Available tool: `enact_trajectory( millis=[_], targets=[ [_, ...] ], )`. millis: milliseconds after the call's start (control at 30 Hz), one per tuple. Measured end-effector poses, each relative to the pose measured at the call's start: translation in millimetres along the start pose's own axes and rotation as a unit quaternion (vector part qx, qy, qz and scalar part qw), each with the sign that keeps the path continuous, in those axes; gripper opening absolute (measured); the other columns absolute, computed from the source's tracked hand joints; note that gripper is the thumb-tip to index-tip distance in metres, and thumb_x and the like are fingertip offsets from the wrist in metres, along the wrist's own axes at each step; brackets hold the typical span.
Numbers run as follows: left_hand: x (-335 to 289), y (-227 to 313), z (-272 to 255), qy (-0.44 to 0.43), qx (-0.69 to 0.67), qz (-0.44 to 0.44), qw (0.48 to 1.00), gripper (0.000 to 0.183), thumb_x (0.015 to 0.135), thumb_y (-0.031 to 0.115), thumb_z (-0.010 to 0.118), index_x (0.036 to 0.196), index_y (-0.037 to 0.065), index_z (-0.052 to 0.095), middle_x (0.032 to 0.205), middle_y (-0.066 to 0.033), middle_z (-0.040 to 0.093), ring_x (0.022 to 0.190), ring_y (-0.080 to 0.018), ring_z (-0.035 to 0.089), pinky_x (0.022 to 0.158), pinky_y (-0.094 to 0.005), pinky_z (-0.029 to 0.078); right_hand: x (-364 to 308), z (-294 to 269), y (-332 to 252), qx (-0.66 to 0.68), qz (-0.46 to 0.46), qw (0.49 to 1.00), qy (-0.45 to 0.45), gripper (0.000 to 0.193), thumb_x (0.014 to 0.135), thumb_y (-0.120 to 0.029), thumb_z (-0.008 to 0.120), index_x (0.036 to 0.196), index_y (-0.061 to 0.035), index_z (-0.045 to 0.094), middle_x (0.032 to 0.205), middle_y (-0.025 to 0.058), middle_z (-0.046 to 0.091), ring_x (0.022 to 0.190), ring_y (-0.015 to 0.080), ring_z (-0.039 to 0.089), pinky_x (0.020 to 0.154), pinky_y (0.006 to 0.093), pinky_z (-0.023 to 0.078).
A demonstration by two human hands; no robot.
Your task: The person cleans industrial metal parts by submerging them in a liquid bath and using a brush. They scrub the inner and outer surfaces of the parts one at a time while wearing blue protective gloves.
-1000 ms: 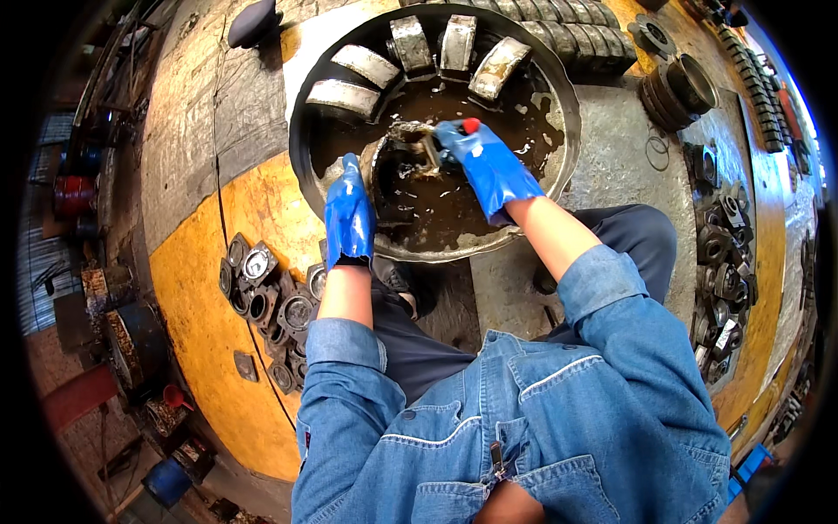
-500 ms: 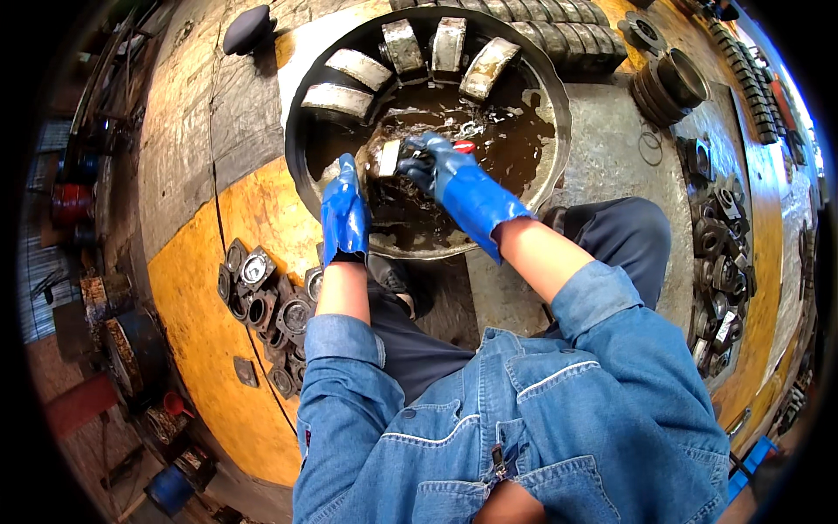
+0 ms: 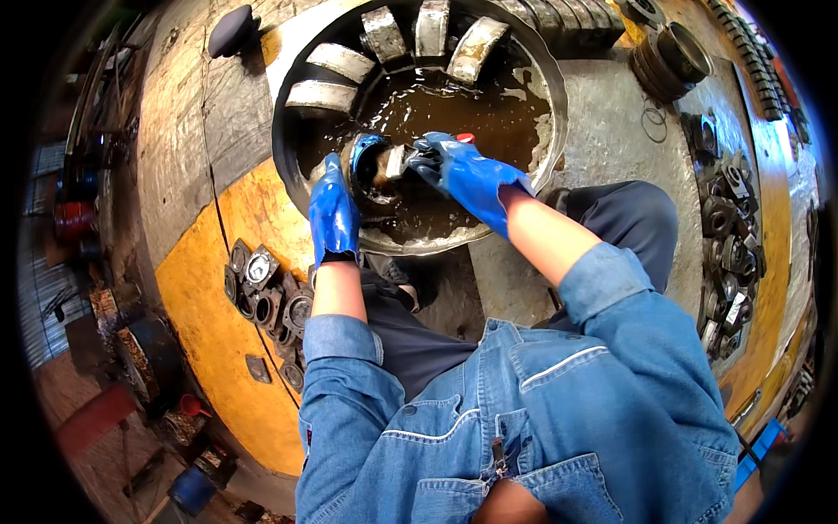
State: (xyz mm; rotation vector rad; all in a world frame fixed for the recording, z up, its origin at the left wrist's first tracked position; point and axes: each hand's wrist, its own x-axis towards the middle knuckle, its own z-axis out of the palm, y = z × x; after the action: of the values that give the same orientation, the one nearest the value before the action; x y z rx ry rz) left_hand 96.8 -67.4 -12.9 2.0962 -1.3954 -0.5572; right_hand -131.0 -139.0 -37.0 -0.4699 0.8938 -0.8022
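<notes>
A round metal tub [image 3: 428, 243] of brown liquid stands in front of me. My left hand [image 3: 333, 211], in a blue rubber glove, grips the left side of a wet, dark metal ring [image 3: 360, 155] above the liquid. My right hand [image 3: 471, 177], gloved alike, is closed round a brush. The brush's pale end [image 3: 397, 162] reaches into the ring's opening, and a red tip [image 3: 465, 138] shows behind the glove. The fingertips of the left hand are partly hidden behind the ring. Several curved metal blocks [image 3: 341, 62] lean along the tub's far wall.
Dark flanged metal parts [image 3: 266, 306] lie in a pile on the yellow floor at left, and more [image 3: 729, 218] at right. A stack of rings [image 3: 672, 74] stands right of the tub, near a thin loose ring [image 3: 655, 124]. A dark rounded object [image 3: 232, 31] lies far left.
The ring has come up out of the splashing liquid and turned its opening into view. My left hand has shifted slightly left and down. The brush now tilts into the ring.
</notes>
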Motion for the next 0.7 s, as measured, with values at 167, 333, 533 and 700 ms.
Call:
enact_trajectory(
  millis=[167,333,533,700],
  targets=[
    [6.5,-24.0,1.3,-0.003,0.088,0.041,0.995,0.04,0.11,0.006,0.047,0.149,0.001,0.055,0.134,-0.0148,0.07,0.117,-0.0192,0.067,0.104,-0.0308,0.052,41.8,39.0,68.4,0.413,0.104,0.885,0.187,0.033,0.105,-0.038,0.062,0.113,-0.0059,0.066,0.105,0.0125,0.075,0.089,0.0225,0.074,0.067,0.0335,0.062],
    [2.4,-15.1,-5.3,-0.01,0.141,0.056,0.988,0.047,0.102,-0.008,0.048,0.148,-0.001,0.056,0.132,-0.0232,0.07,0.12,-0.0278,0.069,0.104,-0.0369,0.052,41.7,44.7,43.5,0.267,0.168,0.946,0.08,0.027,0.107,-0.03,0.058,0.119,-0.0071,0.067,0.108,0.0122,0.077,0.089,0.0217,0.077,0.064,0.0297,0.062],
    [15.4,-26.0,8.6,-0.046,-0.16,-0.043,0.985,0.038,0.107,0.013,0.05,0.137,-0.004,0.064,0.127,-0.0172,0.072,0.111,-0.0208,0.068,0.098,-0.0318,0.053,45.4,58.6,-75.3,-0.684,-0.013,0.701,-0.201,0.034,0.097,-0.047,0.063,0.118,-0.0258,0.079,0.111,0.0047,0.079,0.101,0.0257,0.074,0.083,0.036,0.056],
    [21.5,-28.2,11.7,-0.042,-0.454,-0.2,0.867,0.045,0.109,0.031,0.054,0.131,-0.006,0.067,0.12,-0.0122,0.073,0.102,-0.0181,0.068,0.094,-0.0295,0.053,1.6,85.7,-100.8,-0.805,-0.182,0.478,-0.301,0.023,0.085,-0.038,0.071,0.096,-0.0176,0.073,0.082,0.0074,0.072,0.072,0.0298,0.071,0.063,0.0406,0.054]
  ],
)
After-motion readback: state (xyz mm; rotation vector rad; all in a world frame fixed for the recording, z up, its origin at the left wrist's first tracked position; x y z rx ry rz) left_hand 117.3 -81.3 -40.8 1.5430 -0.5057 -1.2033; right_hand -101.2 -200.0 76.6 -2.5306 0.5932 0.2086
